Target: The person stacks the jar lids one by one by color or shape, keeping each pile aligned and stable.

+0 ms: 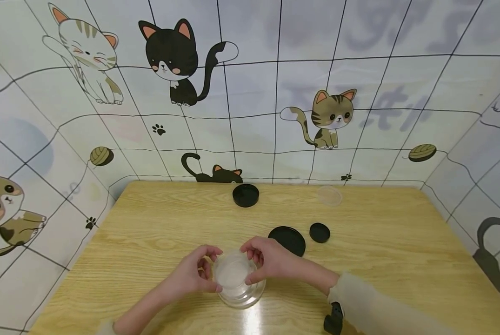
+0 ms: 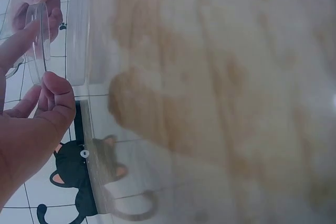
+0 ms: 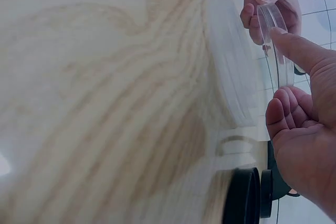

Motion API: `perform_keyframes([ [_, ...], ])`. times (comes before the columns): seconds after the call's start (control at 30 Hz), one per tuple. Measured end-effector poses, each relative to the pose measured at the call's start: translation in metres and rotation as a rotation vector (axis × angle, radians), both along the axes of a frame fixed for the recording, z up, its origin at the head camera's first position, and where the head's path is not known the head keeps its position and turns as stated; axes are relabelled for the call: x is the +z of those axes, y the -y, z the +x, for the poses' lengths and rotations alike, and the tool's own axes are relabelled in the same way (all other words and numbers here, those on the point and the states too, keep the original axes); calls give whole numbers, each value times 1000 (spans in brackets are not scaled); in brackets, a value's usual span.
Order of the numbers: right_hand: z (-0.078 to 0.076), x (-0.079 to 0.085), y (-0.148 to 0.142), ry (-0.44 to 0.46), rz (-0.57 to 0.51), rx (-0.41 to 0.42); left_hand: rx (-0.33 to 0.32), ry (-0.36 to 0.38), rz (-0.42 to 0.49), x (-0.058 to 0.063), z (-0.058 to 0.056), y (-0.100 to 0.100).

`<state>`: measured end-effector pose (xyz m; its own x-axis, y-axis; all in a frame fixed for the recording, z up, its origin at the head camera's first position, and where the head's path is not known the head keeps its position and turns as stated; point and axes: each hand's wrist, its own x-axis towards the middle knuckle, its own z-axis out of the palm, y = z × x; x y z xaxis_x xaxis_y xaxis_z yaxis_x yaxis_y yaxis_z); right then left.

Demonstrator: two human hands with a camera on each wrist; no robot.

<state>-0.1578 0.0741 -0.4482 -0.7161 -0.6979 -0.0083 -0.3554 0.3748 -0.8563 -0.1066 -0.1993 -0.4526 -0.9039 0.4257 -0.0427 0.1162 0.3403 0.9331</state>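
Both hands hold a small clear round shallow dish [image 1: 232,271] by opposite sides of its rim. My left hand [image 1: 197,272] pinches its left edge between thumb and fingers, while the right hand [image 1: 270,260] grips the other side. Underneath, a larger clear round dish [image 1: 242,303] rests on the table, partly covered by the small one in the head view. Seen from the left wrist, the small dish [image 2: 38,43] is apart from the larger dish [image 2: 77,35]. The right wrist view also has the small dish [image 3: 278,48] between the thumbs and fingertips, with the larger dish [image 3: 231,61] below.
A wide black round dish [image 1: 289,239] lies just beyond the right hand, with a small black round dish [image 1: 319,232] beside it. Toward the back edge of the wooden table [image 1: 170,214] are another black dish [image 1: 245,195] and a clear disc [image 1: 330,196]. A cat-print cloth [image 1: 254,130] stands behind.
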Motion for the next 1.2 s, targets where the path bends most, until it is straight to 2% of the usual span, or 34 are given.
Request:
perform_keyframes([
  [0.3,7,-7,0,13,15,14,-6,0,-24,-5,7,-1],
  [0.67,7,-7,-1,5,33,26,-38,-24,-33,-8,6,-2],
  [1.2,5,-7,-1,-38,84,46,-41,-50,-71,-8,4,-6],
])
